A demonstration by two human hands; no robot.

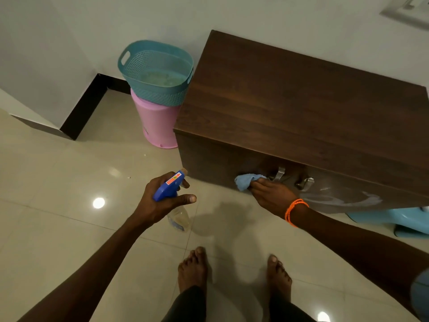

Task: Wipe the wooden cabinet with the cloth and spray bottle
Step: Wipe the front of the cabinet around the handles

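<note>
A dark wooden cabinet (290, 96) stands against the wall, its front face turned toward me with two metal handles (279, 174). My right hand (271, 194), an orange band at its wrist, presses a light blue cloth (246, 181) against the cabinet front, just left of the handles. White wet streaks (348, 199) show on the front to the right of that hand. My left hand (160, 198) holds a spray bottle (170, 189) with a blue trigger head and a clear body, out over the floor left of the cabinet.
A teal perforated basket (155, 70) sits on a pink bin (157, 122) in the corner left of the cabinet. A light blue plastic object (404, 221) lies on the floor at the right. My bare feet (192, 268) stand on glossy beige tiles.
</note>
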